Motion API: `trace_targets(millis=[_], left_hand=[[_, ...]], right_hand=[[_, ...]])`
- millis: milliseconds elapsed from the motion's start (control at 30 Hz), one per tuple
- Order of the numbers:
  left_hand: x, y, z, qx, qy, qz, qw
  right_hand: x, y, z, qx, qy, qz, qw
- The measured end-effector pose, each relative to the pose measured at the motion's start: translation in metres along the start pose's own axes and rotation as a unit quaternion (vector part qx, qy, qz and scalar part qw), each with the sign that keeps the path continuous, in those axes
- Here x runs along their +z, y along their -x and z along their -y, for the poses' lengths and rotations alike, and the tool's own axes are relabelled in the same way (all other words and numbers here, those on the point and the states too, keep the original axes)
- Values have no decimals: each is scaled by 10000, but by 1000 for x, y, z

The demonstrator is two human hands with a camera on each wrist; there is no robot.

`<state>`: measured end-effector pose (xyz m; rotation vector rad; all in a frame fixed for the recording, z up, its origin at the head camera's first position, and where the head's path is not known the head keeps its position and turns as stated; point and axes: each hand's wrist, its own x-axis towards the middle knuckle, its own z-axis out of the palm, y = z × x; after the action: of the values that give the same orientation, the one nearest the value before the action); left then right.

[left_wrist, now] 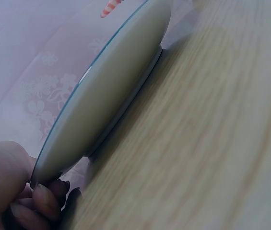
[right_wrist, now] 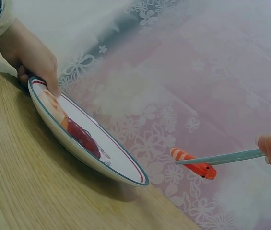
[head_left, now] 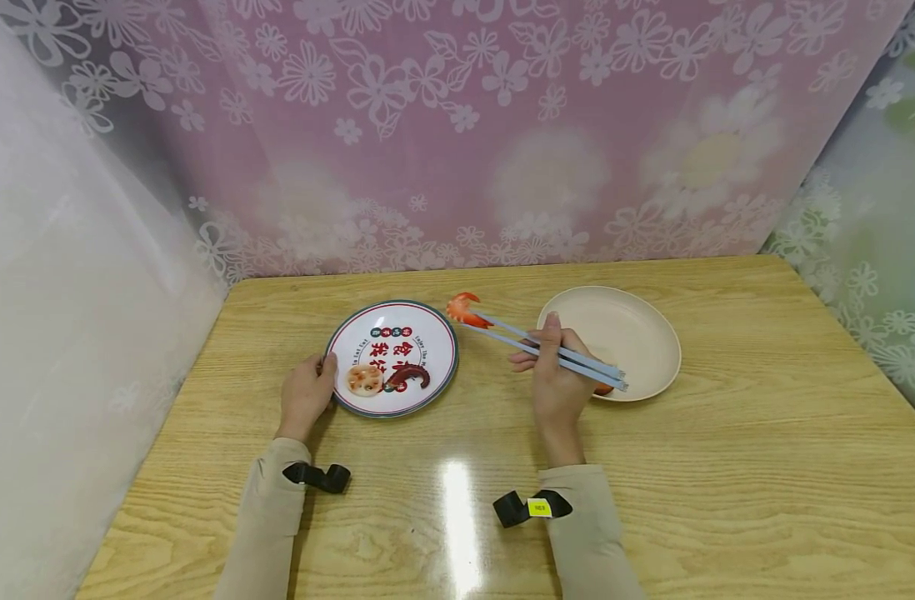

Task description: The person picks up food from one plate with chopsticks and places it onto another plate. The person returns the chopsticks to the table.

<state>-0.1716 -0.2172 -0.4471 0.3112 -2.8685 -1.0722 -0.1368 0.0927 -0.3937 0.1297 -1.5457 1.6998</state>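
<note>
Pale blue chopsticks (head_left: 513, 335) lie in my right hand (head_left: 561, 387), gripped by its fingers and thumb. Pinched at their tips is an orange toy shrimp (head_left: 465, 309), held in the air just right of the printed plate. My left hand (head_left: 307, 396) grips the left rim of that white plate (head_left: 420, 321), thumb on top and fingers below, as the left wrist view shows. On the plate lie a lotus root slice (head_left: 364, 381) and a dark red tentacle-like piece (head_left: 411, 376). In the right wrist view the shrimp (right_wrist: 205, 170) hangs apart from the plate.
A cream oval dish (head_left: 645, 333) stands at the right, partly behind my right hand. An orange-brown piece (head_left: 602, 389) shows inside it under the chopsticks. The wooden table (head_left: 397, 517) ends at a flowered pink curtain (head_left: 442, 167), with pale curtains on both sides.
</note>
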Motion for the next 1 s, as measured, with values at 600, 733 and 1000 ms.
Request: trace_targets(millis=[600, 733, 1000], left_hand=[[1, -2, 0, 4, -41, -21, 10000], [0, -1, 1, 18, -55, 25, 10000], [0, -1, 2, 39, -79, 12, 10000]], right_hand=[[10, 3, 2, 85, -210, 272, 9994], [12, 6, 0, 49, -242, 295, 9993], [17, 10, 1, 26, -224, 373, 9990]])
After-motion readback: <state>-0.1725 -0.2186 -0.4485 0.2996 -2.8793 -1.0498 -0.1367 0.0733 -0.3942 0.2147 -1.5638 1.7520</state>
